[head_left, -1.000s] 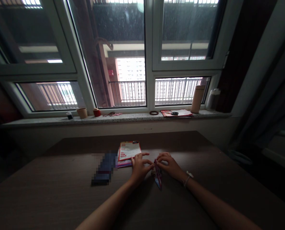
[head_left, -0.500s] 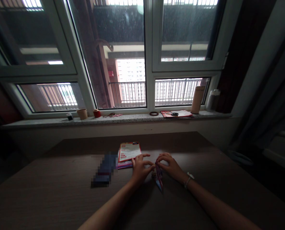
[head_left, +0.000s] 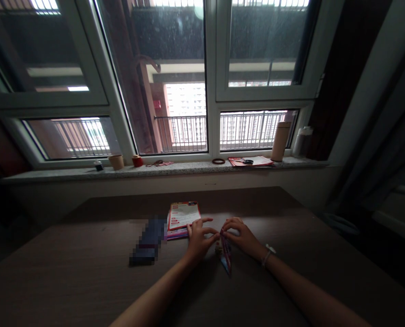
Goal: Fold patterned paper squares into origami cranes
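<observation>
A colourful folded piece (head_left: 226, 255), looking like patterned paper with pink, purple and pale blue on it, hangs below my fingertips over the table. My right hand (head_left: 238, 234) pinches its top end between thumb and fingers. From the other side, my left hand (head_left: 199, 238) brings thumb and index finger together at the same top end, its other fingers raised. Just what lies between the left fingertips is too small and dark to make out fully. The lower end of the piece narrows to a point above the dark wooden table (head_left: 96, 281).
Left of my left hand lies a stack of printed cards (head_left: 184, 215), with a dark blue blurred item (head_left: 149, 240) beside it. Along the windowsill (head_left: 188, 168) stand a paper cup (head_left: 116, 161), a red spool (head_left: 137, 161), scissors (head_left: 247, 161) on papers, and a tan bottle (head_left: 280, 141).
Both hands keep their place and pinch. The lower tip of the folded piece has swung very slightly to the left.
</observation>
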The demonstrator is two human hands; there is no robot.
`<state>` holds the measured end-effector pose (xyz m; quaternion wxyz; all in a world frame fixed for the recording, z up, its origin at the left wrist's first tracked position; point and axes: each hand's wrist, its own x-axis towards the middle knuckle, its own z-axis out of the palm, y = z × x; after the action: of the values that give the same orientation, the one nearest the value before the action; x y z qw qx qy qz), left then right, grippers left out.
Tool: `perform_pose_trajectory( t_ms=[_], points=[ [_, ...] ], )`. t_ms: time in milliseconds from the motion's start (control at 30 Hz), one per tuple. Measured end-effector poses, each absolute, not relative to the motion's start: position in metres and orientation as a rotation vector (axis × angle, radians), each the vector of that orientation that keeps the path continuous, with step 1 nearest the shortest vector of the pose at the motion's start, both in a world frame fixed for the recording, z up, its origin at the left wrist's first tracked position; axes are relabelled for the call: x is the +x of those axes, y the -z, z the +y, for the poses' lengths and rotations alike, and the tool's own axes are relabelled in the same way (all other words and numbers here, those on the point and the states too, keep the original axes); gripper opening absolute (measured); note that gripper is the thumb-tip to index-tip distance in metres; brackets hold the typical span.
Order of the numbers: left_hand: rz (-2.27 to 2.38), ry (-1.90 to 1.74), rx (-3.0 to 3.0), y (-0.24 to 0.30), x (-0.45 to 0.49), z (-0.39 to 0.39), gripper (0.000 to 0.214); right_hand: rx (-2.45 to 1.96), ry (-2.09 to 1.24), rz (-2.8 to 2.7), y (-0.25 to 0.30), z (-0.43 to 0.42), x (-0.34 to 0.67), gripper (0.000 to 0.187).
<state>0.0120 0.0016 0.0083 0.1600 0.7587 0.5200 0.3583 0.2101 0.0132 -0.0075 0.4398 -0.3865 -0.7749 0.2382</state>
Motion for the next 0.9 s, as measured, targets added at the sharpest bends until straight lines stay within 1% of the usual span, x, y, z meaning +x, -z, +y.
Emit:
perform_pose_trajectory(
  t_ms=[433,600,900],
  points=[
    [1.513,-1.064,2.158,-0.0083,0.0131,0.0008,0.008,-0.932,-0.611,-1.936,0.0021,0.0084,0.2092,0.022],
    [1.545,-1.08,2.161,-0.0107,0.0143,-0.0011,0.011,-0.94,-0.605,-1.927,0.004,0.0101,0.2091,0.024],
    [1.51,-1.067,2.177,-0.0085,0.0126,0.0001,0.01,-0.959,-0.611,-1.933,0.0088,0.0137,0.2088,0.024]
  ],
)
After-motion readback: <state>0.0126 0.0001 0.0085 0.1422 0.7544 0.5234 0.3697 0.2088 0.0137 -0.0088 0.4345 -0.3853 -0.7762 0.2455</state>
